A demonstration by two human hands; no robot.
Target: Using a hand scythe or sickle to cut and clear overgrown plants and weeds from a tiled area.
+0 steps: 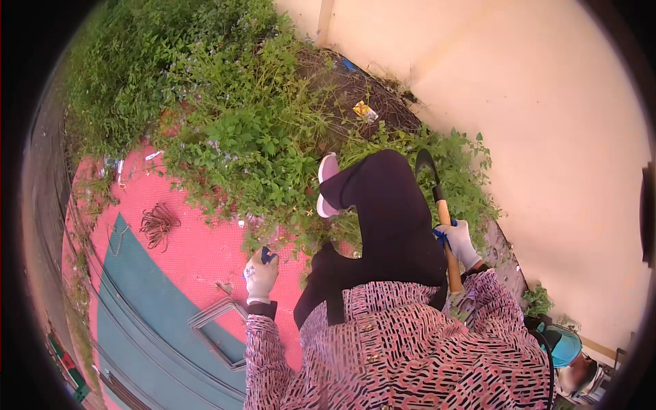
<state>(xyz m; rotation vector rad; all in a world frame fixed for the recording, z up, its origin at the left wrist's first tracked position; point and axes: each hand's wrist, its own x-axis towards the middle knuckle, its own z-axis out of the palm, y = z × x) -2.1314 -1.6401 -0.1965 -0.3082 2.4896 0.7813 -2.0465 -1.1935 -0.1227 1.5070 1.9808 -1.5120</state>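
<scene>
My right hand, in a white glove with a blue palm, grips the wooden handle of a sickle beside my right thigh. Its dark curved blade points away from me, among weeds along the wall. My left hand, gloved the same way, is curled up over the pink paving; nothing sticks out of it, though its palm is hidden. Just beyond that fist grow the nearest leafy weeds, some with small purple flowers. One pink shoe shows at the edge of the greenery.
A beige wall runs along the right. Bent metal frames, long rods and a rusty wire bundle lie on the pink and green paving. Litter sits on bare soil. Another person is behind me at lower right.
</scene>
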